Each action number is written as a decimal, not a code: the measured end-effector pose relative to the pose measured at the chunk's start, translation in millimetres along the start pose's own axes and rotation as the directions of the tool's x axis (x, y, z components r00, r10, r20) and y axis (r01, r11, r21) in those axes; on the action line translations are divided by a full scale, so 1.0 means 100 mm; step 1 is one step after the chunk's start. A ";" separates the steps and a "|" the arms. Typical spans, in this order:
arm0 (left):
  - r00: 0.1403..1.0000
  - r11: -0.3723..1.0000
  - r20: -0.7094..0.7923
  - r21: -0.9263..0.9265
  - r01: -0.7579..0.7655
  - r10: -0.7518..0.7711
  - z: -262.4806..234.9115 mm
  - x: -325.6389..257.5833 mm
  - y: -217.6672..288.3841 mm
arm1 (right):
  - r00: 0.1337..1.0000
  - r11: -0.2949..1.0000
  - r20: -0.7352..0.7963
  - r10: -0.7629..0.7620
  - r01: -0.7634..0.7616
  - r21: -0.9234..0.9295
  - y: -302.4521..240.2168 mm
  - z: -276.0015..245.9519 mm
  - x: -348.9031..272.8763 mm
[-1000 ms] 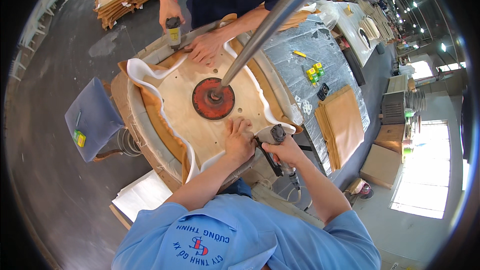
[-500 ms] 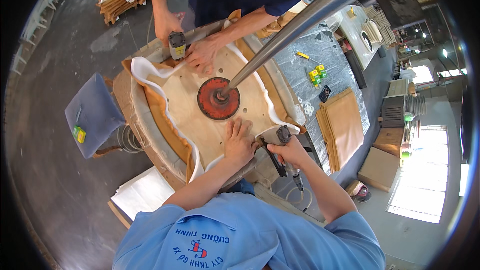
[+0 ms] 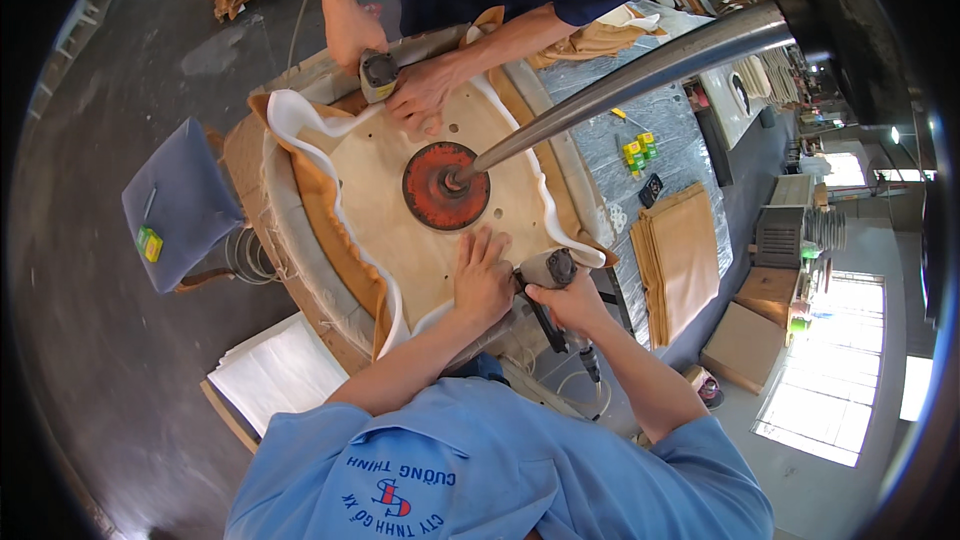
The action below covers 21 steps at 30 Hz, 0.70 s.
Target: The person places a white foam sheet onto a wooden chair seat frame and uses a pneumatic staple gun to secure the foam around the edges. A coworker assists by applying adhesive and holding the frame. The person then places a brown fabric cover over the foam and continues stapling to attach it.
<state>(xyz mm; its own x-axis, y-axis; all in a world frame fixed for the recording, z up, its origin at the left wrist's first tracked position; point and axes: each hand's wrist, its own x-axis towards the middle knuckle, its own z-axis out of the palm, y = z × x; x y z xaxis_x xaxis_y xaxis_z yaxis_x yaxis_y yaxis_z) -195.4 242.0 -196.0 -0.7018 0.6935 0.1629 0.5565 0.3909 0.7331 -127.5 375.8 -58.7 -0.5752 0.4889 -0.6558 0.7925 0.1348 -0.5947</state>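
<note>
My left hand (image 3: 484,280) lies with fingers stretched out on the near edge of a pale wooden seat board (image 3: 385,180), pressing close to the white padding. My right hand (image 3: 572,302) is wrapped round the handle of a pneumatic staple gun (image 3: 545,271), its nose at the board's near edge beside my left fingers. White padding (image 3: 340,195) and tan cover material (image 3: 325,227) curl up around the board. A red round pressing disc (image 3: 420,185) on a metal shaft (image 3: 640,72) bears down on its middle.
Opposite, a co-worker's hands (image 3: 425,100) work another staple gun (image 3: 379,76) at the far edge. A blue stool (image 3: 185,205) stands left. On the right, a plastic-covered table (image 3: 610,130) bears folded tan covers (image 3: 680,260), small yellow-green boxes (image 3: 638,153) and a phone (image 3: 651,189). White sheets (image 3: 280,375) lie lower left.
My staple gun has shifted slightly left, nearer my left hand, which stays on the board. The co-worker's gun has moved a little right, toward their other hand. The whole view has tilted slightly.
</note>
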 end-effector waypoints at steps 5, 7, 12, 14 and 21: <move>0.999 1.000 0.035 0.013 0.016 -0.017 -0.14 -0.11 -0.05 | 0.999 0.999 0.039 0.025 -0.024 -0.025 0.04 -0.03 0.02; 0.996 0.999 0.074 0.003 0.048 -0.048 -0.15 -0.09 -0.02 | 0.997 1.000 0.076 0.022 -0.021 -0.014 0.11 -0.07 0.03; 0.989 0.996 0.118 -0.003 0.086 -0.085 -0.19 -0.06 0.01 | 0.993 1.000 0.116 0.027 -0.026 -0.009 0.21 -0.01 0.02; 0.990 0.996 0.109 -0.003 0.091 -0.090 -0.19 -0.08 0.01 | 0.996 0.999 0.085 0.024 -0.021 -0.043 0.15 0.05 0.01; 0.992 0.996 0.089 -0.018 0.093 -0.091 -0.27 -0.19 -0.05 | 1.000 0.998 0.022 0.005 -0.004 -0.069 0.06 0.10 -0.02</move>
<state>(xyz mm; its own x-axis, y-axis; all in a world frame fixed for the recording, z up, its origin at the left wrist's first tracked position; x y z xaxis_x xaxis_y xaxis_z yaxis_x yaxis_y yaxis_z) -197.0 210.2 -185.3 -0.7072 0.7061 0.0363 0.4808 0.4427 0.7569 -123.8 366.6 -65.3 -0.5754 0.4704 -0.6690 0.8068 0.1924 -0.5586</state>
